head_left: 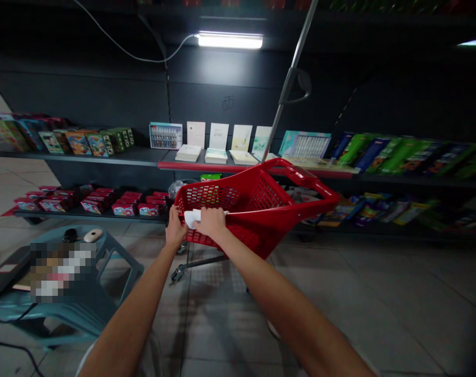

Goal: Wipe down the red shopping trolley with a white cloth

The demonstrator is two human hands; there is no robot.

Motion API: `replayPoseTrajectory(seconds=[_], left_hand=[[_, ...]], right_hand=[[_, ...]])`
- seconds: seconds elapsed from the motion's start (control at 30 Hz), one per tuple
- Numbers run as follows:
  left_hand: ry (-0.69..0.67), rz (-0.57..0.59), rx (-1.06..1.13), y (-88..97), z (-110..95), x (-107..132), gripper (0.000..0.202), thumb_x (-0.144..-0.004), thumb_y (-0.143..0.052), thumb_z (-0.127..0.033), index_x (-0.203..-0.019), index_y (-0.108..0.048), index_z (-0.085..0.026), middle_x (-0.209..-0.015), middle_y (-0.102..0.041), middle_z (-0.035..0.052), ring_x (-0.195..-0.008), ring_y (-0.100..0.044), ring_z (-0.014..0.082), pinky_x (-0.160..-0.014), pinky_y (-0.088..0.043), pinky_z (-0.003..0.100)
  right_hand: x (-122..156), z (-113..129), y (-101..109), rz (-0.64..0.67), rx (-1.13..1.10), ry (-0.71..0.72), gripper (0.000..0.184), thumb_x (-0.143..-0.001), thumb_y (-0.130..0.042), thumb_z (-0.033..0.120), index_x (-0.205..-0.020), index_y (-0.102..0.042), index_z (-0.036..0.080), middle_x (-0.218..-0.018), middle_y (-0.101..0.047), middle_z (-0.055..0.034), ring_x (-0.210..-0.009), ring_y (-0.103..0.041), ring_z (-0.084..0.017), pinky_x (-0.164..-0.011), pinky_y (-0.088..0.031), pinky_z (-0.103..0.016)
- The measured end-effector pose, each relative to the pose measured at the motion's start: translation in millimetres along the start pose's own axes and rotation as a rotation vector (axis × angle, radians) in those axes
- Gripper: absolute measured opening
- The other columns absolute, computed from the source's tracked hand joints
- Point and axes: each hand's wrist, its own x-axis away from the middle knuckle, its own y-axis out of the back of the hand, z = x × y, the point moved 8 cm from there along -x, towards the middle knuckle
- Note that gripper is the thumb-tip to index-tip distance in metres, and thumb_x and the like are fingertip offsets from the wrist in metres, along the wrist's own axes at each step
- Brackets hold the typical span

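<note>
My left hand (176, 228) grips the near rim of a red plastic shopping trolley basket (253, 201). Just beside it, my right hand (210, 222) presses a white cloth (191, 218) against the same rim. Part of the cloth is hidden under my fingers. The basket is tilted, and its mesh wall shows beyond my hands. A metal pole with a black handle (290, 84) rises from the basket's far side.
Dark store shelves (104, 156) ahead hold boxes, cards and books. On the left stands a blue plastic stool (120, 267) with a pale computer mouse (93, 235) and a blurred object on it. A tiled floor lies beneath the trolley's wheeled base.
</note>
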Motion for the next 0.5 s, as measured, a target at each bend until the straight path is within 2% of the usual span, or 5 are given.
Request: replayPoseTrajectory(seconds=[0.1,0.23,0.4,0.5], left_hand=[[-0.008,-0.013,0.012,-0.1,3.3,0.4,0.068,-0.09,-0.057,-0.032,-0.154,-0.035,-0.025,-0.163,-0.041,0.0118,-0.146,-0.05,0.0258,-0.097,-0.059,0.038],[-0.035,-0.041,0.038,-0.8,8.5,0.1,0.068,-0.091,-0.057,-0.037,-0.153,-0.035,-0.023,-0.164,-0.039,0.0136,-0.148,-0.047,0.0274,-0.101,-0.058,0.04],[-0.042,-0.042,0.047,-0.7,12.6,-2.9,0.058,-0.09,-0.059,-0.038,-0.144,-0.046,-0.024,-0.165,-0.039,0.0114,-0.149,-0.045,0.0273,-0.099,-0.058,0.039],[-0.026,-0.026,0.027,1.4,9.2,-3.0,0.049,-0.091,-0.059,-0.04,-0.137,-0.052,-0.024,-0.165,-0.04,0.0095,-0.15,-0.044,0.0263,-0.095,-0.059,0.038]], right_hand=[[-22.0,10.7,-7.0,0.154,-0.036,0.046,0.056,-0.09,-0.054,0.054,-0.119,-0.075,0.011,-0.117,-0.076,-0.022,-0.111,-0.073,-0.033,-0.093,-0.052,-0.04],[-42.1,17.1,-15.9,0.302,-0.099,0.071,0.066,-0.094,-0.044,0.061,-0.128,-0.074,0.013,-0.13,-0.072,-0.0204,-0.121,-0.07,-0.035,-0.098,-0.054,-0.044],[-42.0,12.9,-17.6,0.298,-0.082,0.113,0.067,-0.095,-0.046,0.063,-0.131,-0.073,0.013,-0.132,-0.071,-0.0214,-0.124,-0.068,-0.034,-0.101,-0.053,-0.043],[-34.9,-11.1,-16.5,0.347,-0.051,0.121,0.074,-0.094,-0.045,0.07,-0.131,-0.072,0.012,-0.134,-0.07,-0.0226,-0.125,-0.068,-0.036,-0.101,-0.054,-0.045]])
